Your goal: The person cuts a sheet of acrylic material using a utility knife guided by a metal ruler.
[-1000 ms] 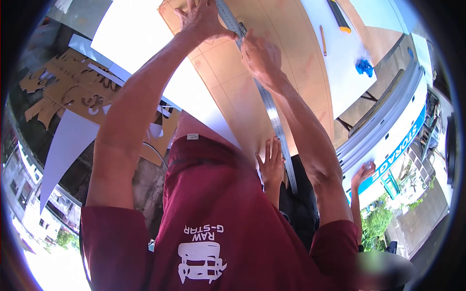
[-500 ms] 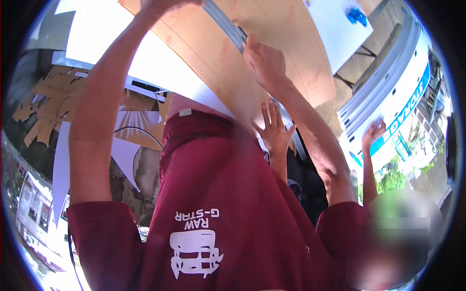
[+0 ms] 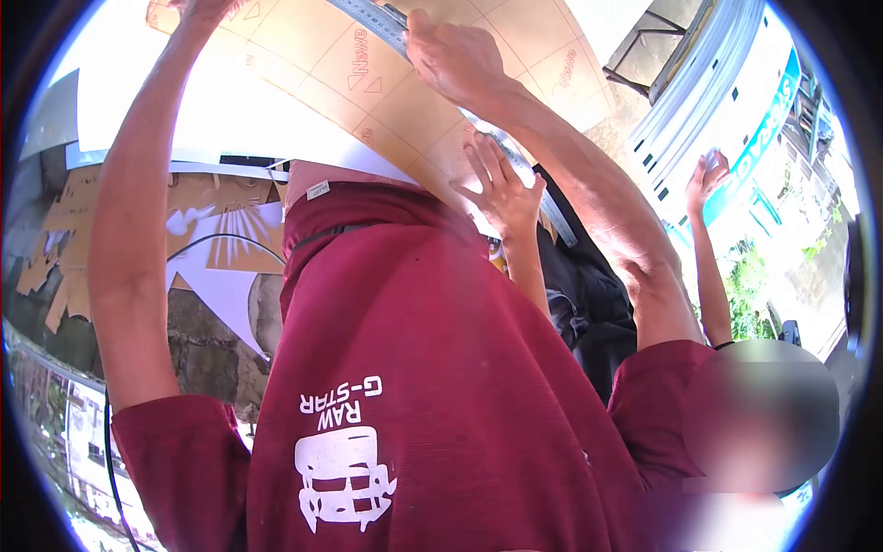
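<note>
Right hand (image 3: pixel 455 57) is pressed down on the steel ruler (image 3: pixel 515 161), fingers curled over it near the top of the view; whether it grips the ruler or just pins it, can't tell. The ruler runs diagonally across the brown sheet (image 3: pixel 313 55), from the top edge down toward the right, where it passes behind a co-worker's hand (image 3: pixel 501 189).

Left hand (image 3: pixel 198 9) is at the top edge, mostly cut off by the frame, resting on the sheet's upper left corner; how far it is spread, can't tell.

The sheet is printed with grid lines and a logo and lies on a white board (image 3: pixel 184 110). The co-worker's hand is spread flat, fingers apart, on the sheet's lower edge just beside the ruler. Their other hand (image 3: pixel 706 179) is raised against the white-and-blue panel (image 3: pixel 736 101) on the right, well apart from the ruler.

Cut brown and white scraps (image 3: pixel 216 244) lie at left, below the board. A red shirt (image 3: pixel 414 386) fills the lower view.
</note>
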Motion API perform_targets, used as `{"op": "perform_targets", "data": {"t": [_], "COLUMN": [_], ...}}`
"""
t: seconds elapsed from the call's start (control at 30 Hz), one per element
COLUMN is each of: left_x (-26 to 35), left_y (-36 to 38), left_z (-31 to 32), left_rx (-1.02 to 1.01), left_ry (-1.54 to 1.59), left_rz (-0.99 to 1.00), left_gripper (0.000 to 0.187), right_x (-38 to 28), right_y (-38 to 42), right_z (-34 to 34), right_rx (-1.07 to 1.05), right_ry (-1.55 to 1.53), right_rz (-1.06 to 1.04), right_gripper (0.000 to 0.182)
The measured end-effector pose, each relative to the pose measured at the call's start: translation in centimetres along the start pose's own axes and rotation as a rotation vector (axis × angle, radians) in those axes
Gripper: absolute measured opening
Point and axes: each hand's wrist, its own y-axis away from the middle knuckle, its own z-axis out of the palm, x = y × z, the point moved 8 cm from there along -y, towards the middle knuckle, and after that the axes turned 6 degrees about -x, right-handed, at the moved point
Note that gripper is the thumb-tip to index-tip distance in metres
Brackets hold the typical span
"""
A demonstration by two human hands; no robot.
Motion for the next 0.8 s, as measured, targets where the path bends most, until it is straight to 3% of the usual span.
{"op": "perform_targets", "data": {"t": [0.2,0.3,0.4,0.53,0.7,0.8], "left_x": [0.1,-1.6,-3.5,-2.8,-1.5,-2.4], "left_y": [1.1,-1.0,-2.6,-2.1,-1.5,-2.1], "left_z": [-0.3,1.5,3.8,3.3,2.2,2.8], "left_rx": [-0.108,0.042,0.121,0.014,0.137,0.049], "left_ry": [0.061,0.008,-0.132,-0.148,-0.127,-0.180], "left_rz": [-0.171,0.048,0.148,0.031,0.141,0.044], "left_gripper": [0.159,0.159,0.137,0.149,0.154,0.153], "right_x": [0.2,0.6,0.8,1.3,1.4,1.3], "right_y": [-0.2,-0.3,-0.3,-0.5,-0.5,-0.3], "right_z": [0.0,-0.3,-0.5,-0.1,0.0,-0.3], "right_rx": [-0.027,-0.059,-0.146,-0.142,-0.143,-0.128], "right_ry": [-0.015,-0.033,-0.074,-0.083,-0.097,-0.104], "right_rz": [0.024,0.053,0.116,0.118,0.098,0.059], "right_gripper": [0.014,0.014,0.014,0.016,0.016,0.013]}}
